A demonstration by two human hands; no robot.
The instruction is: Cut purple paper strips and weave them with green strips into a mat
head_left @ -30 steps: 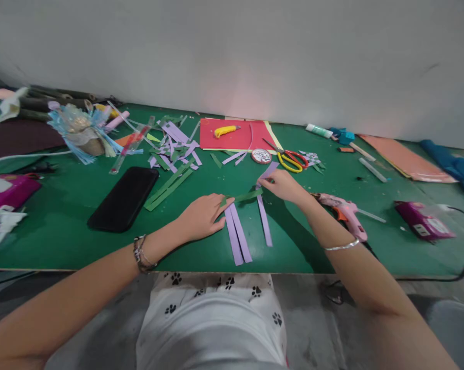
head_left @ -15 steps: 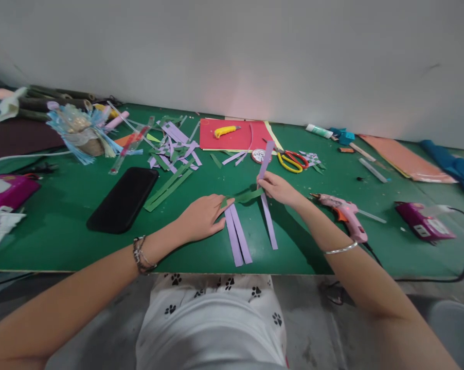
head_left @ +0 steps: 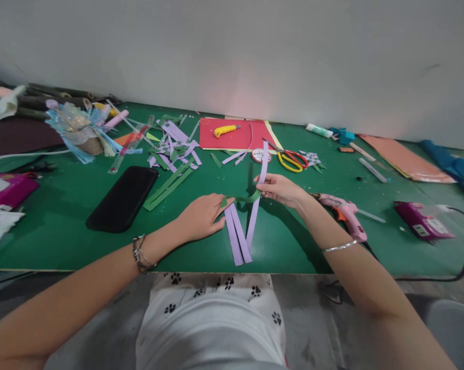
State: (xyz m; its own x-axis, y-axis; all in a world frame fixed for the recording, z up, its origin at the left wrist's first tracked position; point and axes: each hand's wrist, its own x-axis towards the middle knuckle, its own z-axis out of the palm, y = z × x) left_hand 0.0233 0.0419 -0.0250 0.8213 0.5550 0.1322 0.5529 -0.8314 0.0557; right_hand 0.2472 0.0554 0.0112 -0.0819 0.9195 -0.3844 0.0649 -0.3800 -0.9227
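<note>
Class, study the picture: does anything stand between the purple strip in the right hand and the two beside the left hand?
Yes: the green strip curves across the gap from the left hand to the right hand. Below it, nothing visible is in the way.

The long lilac paper strips (head_left: pixel 232 236) and the curled green paper strip (head_left: pixel 252 198) look matt to me; the flat green table (head_left: pixel 201 257) is smooth, slightly glossy, and the pink glue gun (head_left: pixel 345 210) seems plastic.

The strips (head_left: pixel 233 236) are lilac, the tabletop (head_left: pixel 201 257) deep green.
</note>
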